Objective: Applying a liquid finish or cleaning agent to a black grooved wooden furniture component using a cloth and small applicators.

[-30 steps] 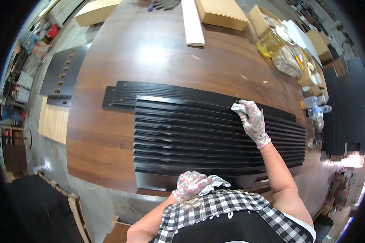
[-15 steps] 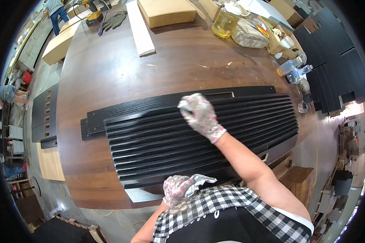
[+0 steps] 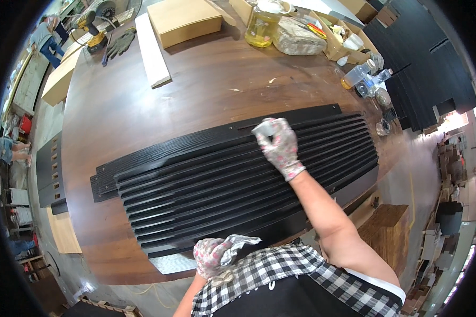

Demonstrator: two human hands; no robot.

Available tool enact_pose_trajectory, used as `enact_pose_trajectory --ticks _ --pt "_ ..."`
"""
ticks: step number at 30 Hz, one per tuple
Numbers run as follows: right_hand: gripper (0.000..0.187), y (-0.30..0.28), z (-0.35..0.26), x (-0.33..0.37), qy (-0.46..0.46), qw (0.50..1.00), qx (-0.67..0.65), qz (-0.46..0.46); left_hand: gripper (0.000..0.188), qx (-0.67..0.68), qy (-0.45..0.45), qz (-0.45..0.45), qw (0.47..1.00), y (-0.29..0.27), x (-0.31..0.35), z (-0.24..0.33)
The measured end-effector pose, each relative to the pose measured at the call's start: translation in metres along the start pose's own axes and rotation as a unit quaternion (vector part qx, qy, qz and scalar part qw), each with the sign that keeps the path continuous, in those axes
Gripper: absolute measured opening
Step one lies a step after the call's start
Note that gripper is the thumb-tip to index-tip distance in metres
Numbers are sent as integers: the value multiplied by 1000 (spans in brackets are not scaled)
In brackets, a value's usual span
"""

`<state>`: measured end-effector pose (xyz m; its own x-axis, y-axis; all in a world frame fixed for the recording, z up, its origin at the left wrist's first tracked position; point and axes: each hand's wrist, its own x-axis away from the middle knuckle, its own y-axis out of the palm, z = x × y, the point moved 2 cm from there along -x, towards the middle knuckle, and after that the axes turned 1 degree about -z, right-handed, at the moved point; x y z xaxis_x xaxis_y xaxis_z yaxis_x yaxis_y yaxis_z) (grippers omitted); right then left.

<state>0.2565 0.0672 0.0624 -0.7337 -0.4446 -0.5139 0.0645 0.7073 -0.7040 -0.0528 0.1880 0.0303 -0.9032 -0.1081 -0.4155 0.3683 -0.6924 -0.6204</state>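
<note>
A black slatted panel (image 3: 238, 182) with long parallel ridges lies across the table in front of me. My right hand (image 3: 281, 150), in a white glove with pink flowers, is over its far edge. The thumb and fingers are curled together around a small pale piece that I cannot make out. My left hand (image 3: 208, 258), in a matching glove, is closed on a crumpled grey-white cloth (image 3: 241, 245) at the near edge, close to my body. Flat black boards (image 3: 158, 151) stick out beyond the panel's far side, and a slot in one is partly covered by my right hand.
On the brown table (image 3: 111, 116) are a white strip (image 3: 152, 55), a cardboard box (image 3: 185, 24), a dark glove (image 3: 121, 43) and a yellow drill (image 3: 95, 39). A jar of yellow liquid (image 3: 262, 29) and bottles (image 3: 358, 74) are at the far right. A person (image 3: 45, 42) stands far left.
My right hand has moved to the right along the panel's far edge, now by the slot. The whole view has shifted somewhat. My left hand still grips the cloth near my body.
</note>
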Motion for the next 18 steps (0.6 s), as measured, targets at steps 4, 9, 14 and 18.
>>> enact_pose_trajectory --ticks 4,9,14,18 --pt "22 -62 91 2 119 985 95 82 37 -21 -12 3 1000 5 5 1" --pt "25 -50 76 5 89 995 -12 33 30 -69 -49 3 996 4 4 8" --pt "28 -85 133 5 123 992 18 33 27 -117 -69 25 990 4 10 11" --pt "35 -153 223 2 191 971 103 97 27 -145 -105 8 984 7 12 12"
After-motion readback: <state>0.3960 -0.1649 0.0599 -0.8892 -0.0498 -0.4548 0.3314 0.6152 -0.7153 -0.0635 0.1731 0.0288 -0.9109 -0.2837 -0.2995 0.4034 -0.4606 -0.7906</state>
